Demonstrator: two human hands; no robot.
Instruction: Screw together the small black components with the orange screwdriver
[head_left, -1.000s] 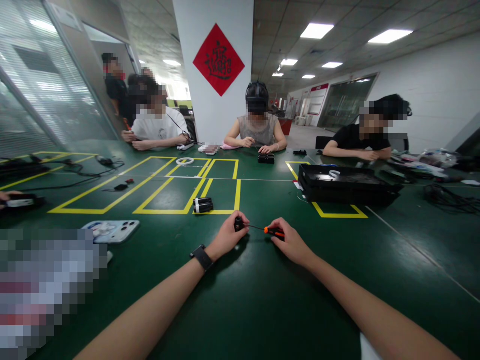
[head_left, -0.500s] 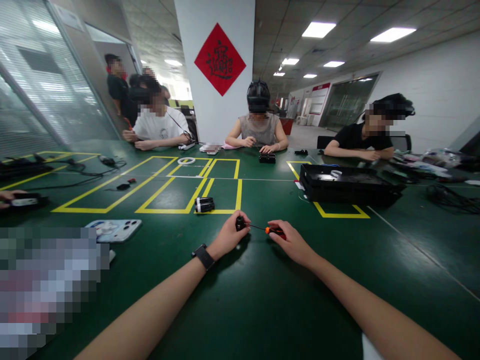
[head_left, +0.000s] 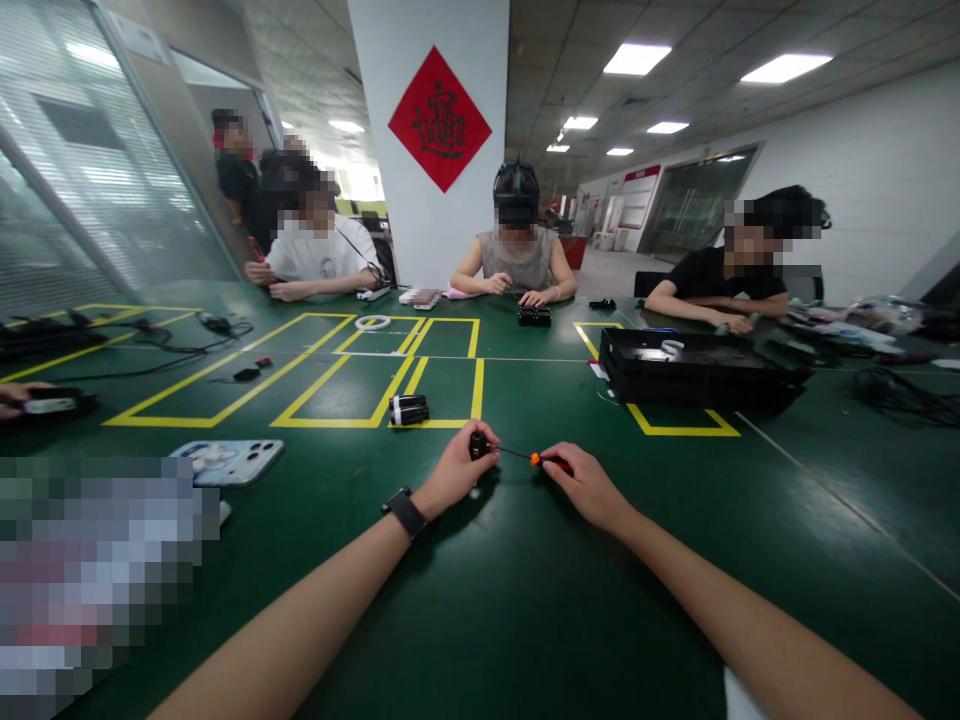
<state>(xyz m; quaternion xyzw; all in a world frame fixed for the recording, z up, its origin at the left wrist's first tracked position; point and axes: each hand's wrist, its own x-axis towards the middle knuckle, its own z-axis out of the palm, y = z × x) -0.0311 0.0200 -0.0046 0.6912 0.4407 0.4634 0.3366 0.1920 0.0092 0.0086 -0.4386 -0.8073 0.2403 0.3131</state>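
Observation:
My left hand (head_left: 452, 478), a black watch on its wrist, is closed on a small dark cylindrical part (head_left: 478, 445) just above the green table. Between thumb and fingers, my right hand (head_left: 594, 486) grips the handle of a screwdriver (head_left: 535, 460) with an orange collar. Its thin shaft points left and reaches the dark part; the tip is hidden by my left fingers. Beyond my left hand lie black cylinders with white bands (head_left: 409, 410), side by side on the table.
A large black case (head_left: 697, 375) stands to the right. At the left are a phone (head_left: 232, 462), a blurred-out item and black cables (head_left: 214, 322). Yellow tape outlines mark the table (head_left: 480, 560), and a white ring (head_left: 373, 322) lies farther off. Several people sit across.
My right fingers have shifted their grip on the screwdriver handle, the index finger now lying straighter along it. My left hand has hardly moved. The person at the far right has moved a hand.

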